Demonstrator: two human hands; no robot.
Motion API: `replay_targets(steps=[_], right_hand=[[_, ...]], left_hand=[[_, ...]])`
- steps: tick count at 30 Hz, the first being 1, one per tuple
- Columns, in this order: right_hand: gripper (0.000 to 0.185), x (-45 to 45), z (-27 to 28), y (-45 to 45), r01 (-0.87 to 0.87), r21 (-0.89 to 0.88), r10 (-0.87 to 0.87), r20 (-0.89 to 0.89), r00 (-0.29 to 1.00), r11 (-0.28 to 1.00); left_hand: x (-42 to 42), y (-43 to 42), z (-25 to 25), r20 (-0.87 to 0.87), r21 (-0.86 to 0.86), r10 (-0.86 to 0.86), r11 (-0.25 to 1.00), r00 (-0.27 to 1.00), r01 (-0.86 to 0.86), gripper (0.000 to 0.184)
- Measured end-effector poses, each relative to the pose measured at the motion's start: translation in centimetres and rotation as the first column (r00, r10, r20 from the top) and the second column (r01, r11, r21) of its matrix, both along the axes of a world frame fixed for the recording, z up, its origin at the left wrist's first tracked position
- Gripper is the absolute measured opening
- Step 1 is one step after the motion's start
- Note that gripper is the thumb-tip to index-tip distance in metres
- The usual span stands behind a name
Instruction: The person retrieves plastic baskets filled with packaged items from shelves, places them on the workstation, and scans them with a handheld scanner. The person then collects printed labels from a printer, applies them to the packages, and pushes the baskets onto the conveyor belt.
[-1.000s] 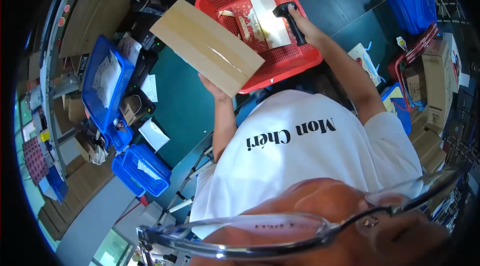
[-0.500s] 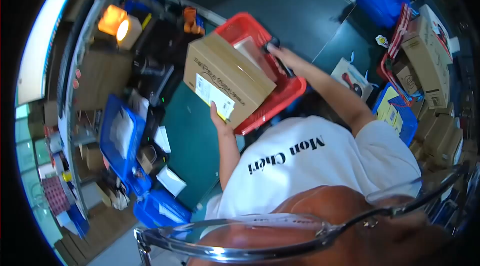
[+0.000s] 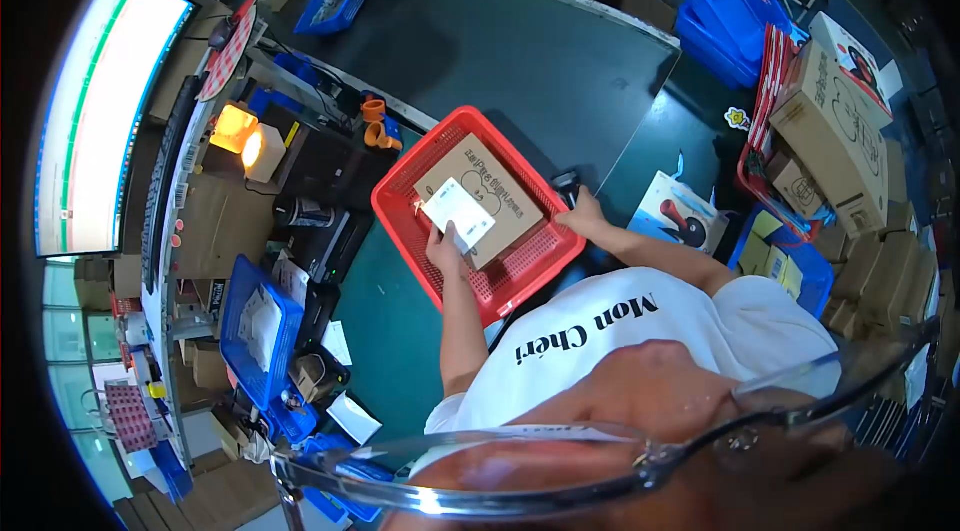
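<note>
A cardboard box (image 3: 512, 193) with dark printing and a white label (image 3: 460, 213) on its upper face lies inside a red plastic basket (image 3: 407, 166). My left hand (image 3: 445, 253) is at the box's near-left edge, thumb over the label; its other fingers are mostly hidden. At the basket's right rim, my right hand (image 3: 582, 217) is closed round a black handheld device that looks like a barcode scanner (image 3: 566, 187). The basket sits at the near side of the dark green work table (image 3: 540, 51).
A lit monitor (image 3: 110, 121) and an orange lamp (image 3: 236, 127) stand left. Blue baskets are at left (image 3: 262, 331) and far right (image 3: 725, 16). A printed penguin box (image 3: 680, 214) lies right, beside stacked cartons (image 3: 830, 126). An orange tape dispenser (image 3: 378, 126) stands beyond the basket.
The box has gone from tilted above the basket to lying in it, label upward. My left hand moved with it. My right hand and the black device came down nearer my body; the view shifted.
</note>
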State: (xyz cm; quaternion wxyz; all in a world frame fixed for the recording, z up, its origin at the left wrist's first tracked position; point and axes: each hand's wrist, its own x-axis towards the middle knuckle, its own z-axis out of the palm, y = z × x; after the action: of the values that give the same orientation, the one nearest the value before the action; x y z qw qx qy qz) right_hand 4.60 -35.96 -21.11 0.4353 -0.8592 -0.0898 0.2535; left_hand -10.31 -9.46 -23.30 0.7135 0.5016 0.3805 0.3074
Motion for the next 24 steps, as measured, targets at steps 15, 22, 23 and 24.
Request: replay_targets(steps=[15,22,23,24], right_hand=[[0.069,-0.1,-1.5,1.0,0.038,0.077,-0.045,0.094,0.995,0.996],[0.070,0.4,-0.3,0.9,0.027,0.064,-0.032,0.077,0.997,0.998],[0.070,0.3,-0.4,0.9,0.032,0.039,-0.035,0.065,0.997,0.999],[0.070,0.4,-0.4,0.9,0.036,0.016,-0.037,0.056,0.998,0.999]], left_hand=[[-4.8,0.8,7.8,-0.659,0.705,0.449,0.649,0.604,0.287,0.034],[-3.7,2.9,4.8,-0.703,0.688,0.404,0.595,0.586,0.415,0.036],[-3.6,3.0,4.9,-0.735,0.647,0.376,0.639,0.565,0.417,0.037],[-3.4,3.0,5.0,-0.763,0.606,0.347,0.679,0.545,0.415,0.038]])
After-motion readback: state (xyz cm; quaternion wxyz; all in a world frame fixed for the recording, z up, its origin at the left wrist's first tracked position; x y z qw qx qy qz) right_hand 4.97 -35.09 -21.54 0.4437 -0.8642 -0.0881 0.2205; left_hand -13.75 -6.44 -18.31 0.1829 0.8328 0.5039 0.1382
